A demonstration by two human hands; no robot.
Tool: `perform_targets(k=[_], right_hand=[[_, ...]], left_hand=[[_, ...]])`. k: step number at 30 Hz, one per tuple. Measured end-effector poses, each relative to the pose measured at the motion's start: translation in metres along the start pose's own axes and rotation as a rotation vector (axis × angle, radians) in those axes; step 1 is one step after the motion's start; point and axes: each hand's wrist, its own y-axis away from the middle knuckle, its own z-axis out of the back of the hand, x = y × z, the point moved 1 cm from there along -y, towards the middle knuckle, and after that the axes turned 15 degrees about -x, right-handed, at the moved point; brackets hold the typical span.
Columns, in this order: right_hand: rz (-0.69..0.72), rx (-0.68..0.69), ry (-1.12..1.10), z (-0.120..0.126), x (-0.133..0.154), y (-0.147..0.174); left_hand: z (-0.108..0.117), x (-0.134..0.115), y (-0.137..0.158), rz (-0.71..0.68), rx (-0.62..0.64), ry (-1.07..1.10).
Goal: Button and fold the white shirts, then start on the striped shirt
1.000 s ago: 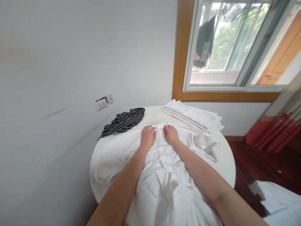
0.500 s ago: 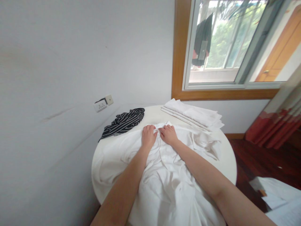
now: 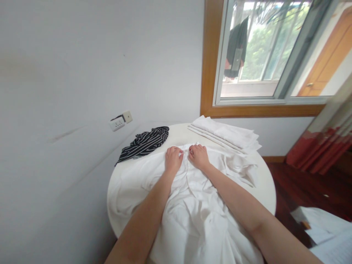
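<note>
A white shirt lies spread and wrinkled over the round table, its lower part hanging down toward me. A seam line runs down its middle, and a crumpled sleeve lies out to the right. My left hand is closed on the cloth near the collar at the far end, thumb and fingers pinching it. Just to the right, my right hand pinches the same upper edge with bent fingers. A small gap of cloth shows between the two hands. Whatever lies under the fingertips is too small to make out.
The white round table stands against the wall. A black striped cloth lies at its back left, a stack of folded white cloths at its back right. A wall socket, a window and a red-and-beige curtain are beyond.
My right hand has shifted slightly right, widening the gap between the hands at the collar. My left hand has barely moved.
</note>
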Motion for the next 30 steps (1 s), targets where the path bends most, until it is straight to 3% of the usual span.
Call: perform_targets(k=[12,15,22,30], right_hand=[[-0.213,-0.198,-0.107,0.003,-0.015,-0.005],[-0.240,-0.182,-0.138,-0.001,-0.017,-0.005],[0.018,0.088,-0.078,-0.011,-0.006,0.004],[0.055,0.090,-0.035,-0.011,-0.001,0.003]], left_hand=[[-0.007,0.002,0.006,-0.058,0.096,0.015],[-0.008,0.001,0.007,-0.053,0.133,0.004],[-0.008,0.001,0.005,-0.065,0.140,-0.012],[-0.010,0.001,0.004,-0.069,0.105,0.044]])
